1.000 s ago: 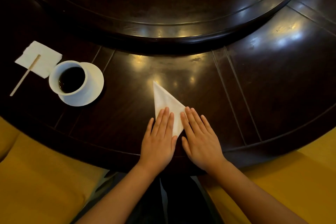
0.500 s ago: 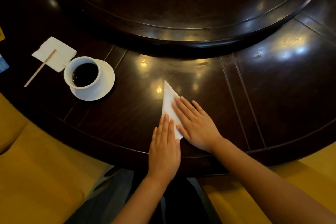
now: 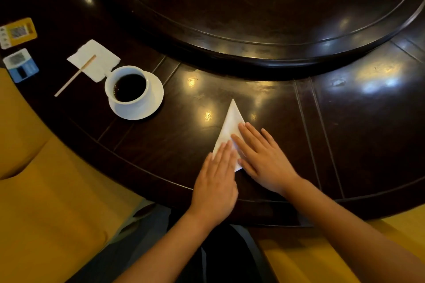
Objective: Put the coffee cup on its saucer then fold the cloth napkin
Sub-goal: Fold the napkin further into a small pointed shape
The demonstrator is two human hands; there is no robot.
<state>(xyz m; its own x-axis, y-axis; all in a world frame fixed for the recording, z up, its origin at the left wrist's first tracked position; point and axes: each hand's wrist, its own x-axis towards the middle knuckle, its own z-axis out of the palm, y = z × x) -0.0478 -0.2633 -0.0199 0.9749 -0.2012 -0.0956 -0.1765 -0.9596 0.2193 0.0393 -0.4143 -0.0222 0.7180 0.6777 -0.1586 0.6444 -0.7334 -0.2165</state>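
Observation:
A white coffee cup (image 3: 140,99) full of dark coffee stands on its white saucer (image 3: 154,105) at the left of the dark wooden table (image 3: 179,135). The white cloth napkin (image 3: 231,122) lies folded into a narrow triangle near the table's front edge, its tip pointing away from me. My left hand (image 3: 216,181) lies flat on the napkin's near left corner. My right hand (image 3: 264,158) lies flat across its right side, fingers pointing up and left. Both palms press down and grip nothing. The napkin's near part is hidden under my hands.
A white paper napkin (image 3: 96,60) with a wooden stir stick (image 3: 73,77) lies left of the cup. Two small cards, a yellow card (image 3: 19,32) and a blue card (image 3: 20,65), sit at the far left. A raised round turntable (image 3: 253,18) fills the table's middle. Yellow seats flank me.
My right hand has slid forward and turned left over the napkin, narrowing the triangle. My left hand stays on the near corner. The view has shifted left, showing the two cards.

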